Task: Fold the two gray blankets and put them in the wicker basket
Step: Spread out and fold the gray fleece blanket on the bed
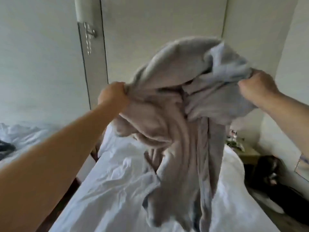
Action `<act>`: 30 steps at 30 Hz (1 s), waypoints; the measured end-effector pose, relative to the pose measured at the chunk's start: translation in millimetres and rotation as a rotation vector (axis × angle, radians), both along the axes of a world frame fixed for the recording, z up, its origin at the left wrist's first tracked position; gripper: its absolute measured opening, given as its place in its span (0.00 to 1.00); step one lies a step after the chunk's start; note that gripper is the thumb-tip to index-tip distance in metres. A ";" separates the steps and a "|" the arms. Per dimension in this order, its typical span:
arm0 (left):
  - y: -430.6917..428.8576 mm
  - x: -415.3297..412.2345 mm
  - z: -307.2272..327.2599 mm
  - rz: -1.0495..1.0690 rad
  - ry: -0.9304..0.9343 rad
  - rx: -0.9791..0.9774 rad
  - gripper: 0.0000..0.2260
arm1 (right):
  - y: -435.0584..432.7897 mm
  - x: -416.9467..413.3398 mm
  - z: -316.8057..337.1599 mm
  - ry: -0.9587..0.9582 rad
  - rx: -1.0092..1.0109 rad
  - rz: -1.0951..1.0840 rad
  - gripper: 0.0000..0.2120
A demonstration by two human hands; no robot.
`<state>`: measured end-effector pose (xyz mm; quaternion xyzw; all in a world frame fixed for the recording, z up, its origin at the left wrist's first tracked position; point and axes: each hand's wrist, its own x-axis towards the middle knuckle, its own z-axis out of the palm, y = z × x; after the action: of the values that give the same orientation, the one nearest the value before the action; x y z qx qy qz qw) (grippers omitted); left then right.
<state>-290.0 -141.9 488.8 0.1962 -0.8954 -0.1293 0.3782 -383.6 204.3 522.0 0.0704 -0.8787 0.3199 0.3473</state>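
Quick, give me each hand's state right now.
Left hand: fingers curled tight, gripping one bunched edge of the gray blanket.
Right hand: fingers curled, gripping the blanket's other bunched end, held up over the bed.

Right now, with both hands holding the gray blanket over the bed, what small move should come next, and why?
Probably draw them apart: the left hand and right hand grip a gray blanket that hangs bunched and twisted, its lower end on the white bed.
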 end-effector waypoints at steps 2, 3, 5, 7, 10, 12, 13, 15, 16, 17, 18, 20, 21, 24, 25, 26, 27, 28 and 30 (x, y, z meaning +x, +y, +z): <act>5.8 16.3 43.1 -0.008 0.150 -0.046 0.09 | 10.2 18.9 43.7 0.105 0.089 0.001 0.22; 7.4 23.0 52.4 -0.006 0.199 -0.058 0.10 | 13.9 25.8 52.8 0.134 0.105 -0.008 0.17; 7.5 33.1 56.4 -0.012 0.239 -0.097 0.10 | 20.9 37.9 54.2 0.182 0.114 -0.021 0.12; 6.4 40.8 49.8 -0.029 0.219 -0.181 0.09 | 28.8 48.1 41.5 0.216 0.129 -0.011 0.09; 3.0 50.1 28.7 -0.049 0.163 -0.232 0.08 | 44.0 58.6 9.5 0.172 0.175 -0.001 0.07; -0.8 54.2 4.5 -0.075 0.118 -0.224 0.09 | 52.1 62.7 -16.9 0.108 0.198 0.007 0.07; -2.8 55.7 -11.0 -0.090 0.087 -0.209 0.09 | 54.6 65.4 -31.9 0.069 0.198 0.010 0.07; -6.1 59.0 -45.9 -0.107 -0.021 -0.153 0.07 | 56.3 70.2 -67.6 -0.026 0.210 0.012 0.08; -5.9 61.3 -65.3 -0.104 -0.107 -0.131 0.07 | 56.8 72.5 -88.1 -0.084 0.231 0.022 0.08; -5.0 63.3 -87.3 -0.098 -0.211 -0.130 0.07 | 57.2 75.7 -110.8 -0.154 0.260 0.039 0.09; -3.1 65.9 -110.6 -0.100 -0.316 -0.148 0.06 | 58.5 79.1 -135.2 -0.230 0.293 0.066 0.09; 4.8 74.8 -161.8 -0.110 -0.468 -0.186 0.04 | 62.4 89.5 -188.2 -0.389 0.375 0.112 0.11; 9.9 80.4 -188.7 -0.121 -0.509 -0.177 0.03 | 65.2 97.1 -216.5 -0.461 0.400 0.135 0.10; 25.8 99.5 -269.7 -0.146 -0.663 -0.100 0.08 | 72.3 127.1 -298.6 -0.629 0.360 0.214 0.11; 31.7 109.3 -295.6 -0.149 -0.764 -0.098 0.09 | 75.0 139.4 -324.2 -0.675 0.331 0.231 0.14; 36.9 120.7 -320.8 -0.154 -0.851 -0.095 0.10 | 77.5 153.1 -348.0 -0.722 0.316 0.245 0.15; 41.9 134.0 -345.8 -0.163 -0.918 -0.084 0.11 | 80.1 167.9 -370.7 -0.769 0.316 0.253 0.16; 47.3 149.7 -369.7 -0.171 -0.971 -0.075 0.11 | 83.1 183.8 -393.0 -0.823 0.319 0.263 0.16; 57.7 185.9 -413.8 -0.178 -1.061 -0.077 0.12 | 90.5 219.8 -435.1 -0.942 0.313 0.286 0.18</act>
<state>-104.1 -84.2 75.0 0.1439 -0.9807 -0.0113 -0.1316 -163.8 294.8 86.9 0.0891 -0.9587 0.2259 -0.1479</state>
